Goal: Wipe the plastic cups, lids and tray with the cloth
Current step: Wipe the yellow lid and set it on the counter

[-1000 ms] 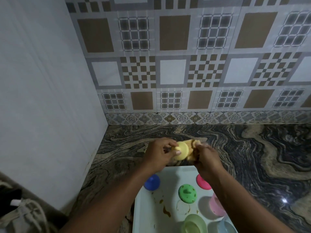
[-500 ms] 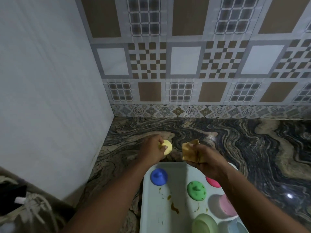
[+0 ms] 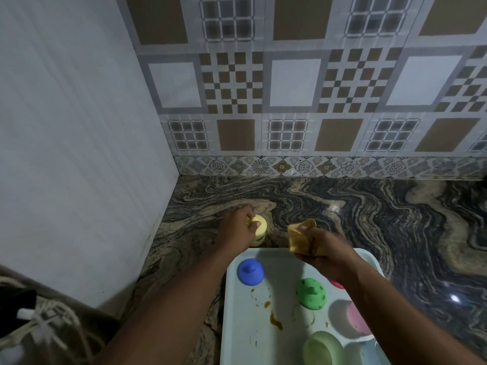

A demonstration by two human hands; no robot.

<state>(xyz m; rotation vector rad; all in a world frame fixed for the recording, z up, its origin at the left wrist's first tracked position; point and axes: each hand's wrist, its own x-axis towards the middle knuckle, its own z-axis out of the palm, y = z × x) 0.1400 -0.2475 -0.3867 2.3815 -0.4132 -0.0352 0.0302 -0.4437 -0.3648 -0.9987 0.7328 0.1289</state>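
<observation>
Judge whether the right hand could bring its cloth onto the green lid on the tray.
Probably yes: the right hand grips the cloth over the tray, with nothing between it and the green lid.

back wall: tile backsplash, grey, brown and white squares, checkers, grids | wall base: floral border strip meeting the counter | left: plain pale grey side wall, faint vertical streaks | surface: dark swirled granite countertop, tan veins | light: dim, bright glint on stone at right | lower left: pale cords, blurred
</observation>
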